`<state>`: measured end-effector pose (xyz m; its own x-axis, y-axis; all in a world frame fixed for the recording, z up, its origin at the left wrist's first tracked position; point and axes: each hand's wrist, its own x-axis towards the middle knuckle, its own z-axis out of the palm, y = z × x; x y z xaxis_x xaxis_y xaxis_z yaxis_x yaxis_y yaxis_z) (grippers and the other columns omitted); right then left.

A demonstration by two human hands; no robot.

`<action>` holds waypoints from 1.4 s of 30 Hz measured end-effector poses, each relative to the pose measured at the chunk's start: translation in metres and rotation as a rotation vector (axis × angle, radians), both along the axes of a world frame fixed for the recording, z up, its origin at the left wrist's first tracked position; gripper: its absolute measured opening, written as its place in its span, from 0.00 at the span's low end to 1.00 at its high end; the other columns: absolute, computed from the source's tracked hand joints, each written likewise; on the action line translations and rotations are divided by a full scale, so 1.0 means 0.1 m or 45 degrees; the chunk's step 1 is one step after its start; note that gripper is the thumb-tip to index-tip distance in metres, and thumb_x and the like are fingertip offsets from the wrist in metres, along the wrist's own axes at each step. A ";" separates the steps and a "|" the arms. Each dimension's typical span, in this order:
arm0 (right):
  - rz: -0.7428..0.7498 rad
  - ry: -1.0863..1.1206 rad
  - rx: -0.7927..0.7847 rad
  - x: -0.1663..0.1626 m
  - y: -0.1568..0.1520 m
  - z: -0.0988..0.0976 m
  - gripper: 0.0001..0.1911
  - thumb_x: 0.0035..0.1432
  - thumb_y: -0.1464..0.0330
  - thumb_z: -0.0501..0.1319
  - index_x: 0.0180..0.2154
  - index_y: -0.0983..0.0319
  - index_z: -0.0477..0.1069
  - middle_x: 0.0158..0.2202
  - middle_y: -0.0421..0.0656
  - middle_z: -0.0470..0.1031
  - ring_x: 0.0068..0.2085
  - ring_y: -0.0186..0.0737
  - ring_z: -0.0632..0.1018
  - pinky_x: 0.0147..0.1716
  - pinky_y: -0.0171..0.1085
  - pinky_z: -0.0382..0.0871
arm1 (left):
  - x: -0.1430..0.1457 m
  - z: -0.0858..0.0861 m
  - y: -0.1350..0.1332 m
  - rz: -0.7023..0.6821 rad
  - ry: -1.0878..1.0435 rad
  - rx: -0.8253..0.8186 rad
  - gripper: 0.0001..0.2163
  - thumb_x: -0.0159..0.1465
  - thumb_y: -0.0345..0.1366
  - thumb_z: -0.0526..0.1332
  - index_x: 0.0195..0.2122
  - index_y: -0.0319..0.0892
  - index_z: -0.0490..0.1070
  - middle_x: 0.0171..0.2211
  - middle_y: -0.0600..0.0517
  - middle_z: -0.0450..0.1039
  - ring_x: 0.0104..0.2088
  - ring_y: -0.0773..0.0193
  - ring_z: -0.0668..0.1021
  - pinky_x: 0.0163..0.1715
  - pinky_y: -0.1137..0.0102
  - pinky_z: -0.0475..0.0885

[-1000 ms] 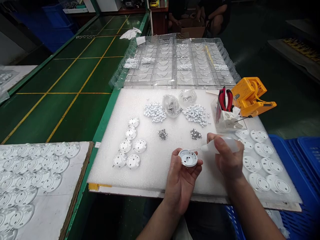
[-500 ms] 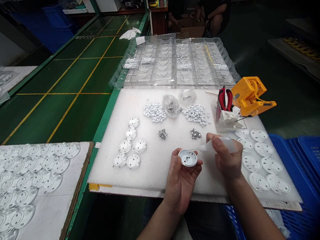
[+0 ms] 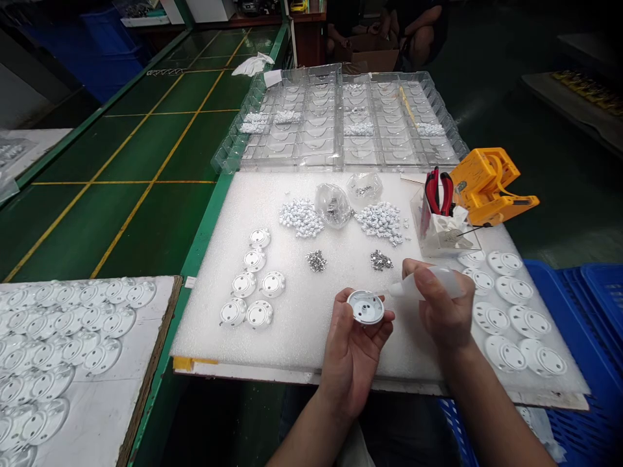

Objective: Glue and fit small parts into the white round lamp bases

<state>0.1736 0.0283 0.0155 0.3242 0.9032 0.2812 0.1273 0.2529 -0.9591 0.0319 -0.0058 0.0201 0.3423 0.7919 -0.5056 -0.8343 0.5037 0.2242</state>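
My left hand point(image 3: 353, 360) grips a round white plastic part point(image 3: 366, 307) by its rim, its recessed side facing up. In my right hand point(image 3: 445, 308) is a translucent squeeze bottle point(image 3: 440, 281), tilted so that its nozzle points left. The nozzle tip is just right of the part's upper edge. Beyond the hands lie two small piles of metal bits point(image 3: 381, 261) and two heaps of little white pieces point(image 3: 382, 222). Similar white round parts point(image 3: 260, 314) rest on the foam sheet point(image 3: 296, 350) at left, and larger white discs point(image 3: 504, 353) at right.
At the right stand a clear box point(image 3: 445, 243) with red-handled pliers point(image 3: 438, 192) and an orange tape dispenser point(image 3: 487, 188). Clear compartment trays point(image 3: 321, 139) are at the back. A board point(image 3: 117, 402) at left carries many white parts. Two people sit beyond, by a carton point(image 3: 372, 53).
The squeeze bottle in my right hand has drawn back slightly to the right, its nozzle moving off the white part's upper edge. My left hand stays in place.
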 end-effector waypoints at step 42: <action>0.081 -0.536 -0.190 -0.01 0.17 0.01 0.11 0.63 0.58 0.66 0.43 0.56 0.79 0.47 0.45 0.80 0.46 0.46 0.76 0.46 0.44 0.68 | -0.09 0.16 0.15 0.006 -0.173 -0.348 0.17 0.78 0.39 0.49 0.40 0.38 0.75 0.36 0.44 0.84 0.29 0.67 0.85 0.35 0.74 0.80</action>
